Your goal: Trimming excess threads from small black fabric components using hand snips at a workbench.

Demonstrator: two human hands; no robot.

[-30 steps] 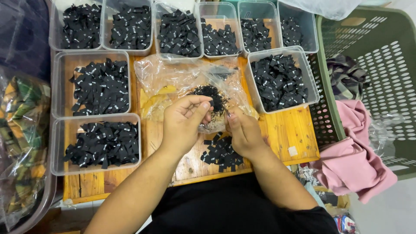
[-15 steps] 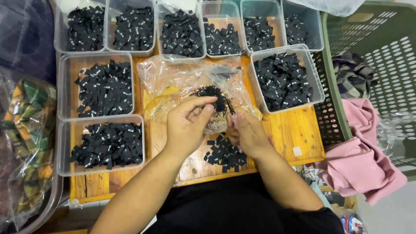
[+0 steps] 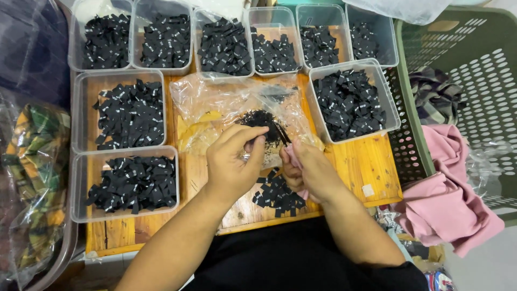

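Black fabric tags [image 3: 264, 121], a small clump of them, lie at the mouth of the crumpled clear plastic bag [image 3: 226, 105] in the middle of the wooden board [image 3: 371, 161], just above your fingertips. Your left hand [image 3: 234, 161] comes in from the lower left with the forearm angled up across the board; the wrist is bent and the fingers curl inward, thumb against the fingertips, pinched on something too small to make out. Your right hand [image 3: 307, 170] lies beside it, touching or nearly touching, its fingers drawn together toward the left hand; whether they grip a tag cannot be told, since the fingertips are hidden behind the knuckles. The clump sits just past both sets of fingertips, and whether it touches them is not clear.

Below the hands a loose pile of tags [image 3: 277, 194] rests on the board, partly covered by your right hand. Around the board stand clear plastic tubs, each holding more black tags: a large tub [image 3: 353, 102] to the right of the bag, two tubs [image 3: 126, 148] stacked one above the other to the left, and a row of tubs [image 3: 226, 40] along the far edge. To the right a green perforated basket [image 3: 463, 70] holds a pink garment [image 3: 447, 199] that spills over its near side. At the left edge a plaid cloth in plastic wrap [image 3: 32, 178] is cut off by the frame.
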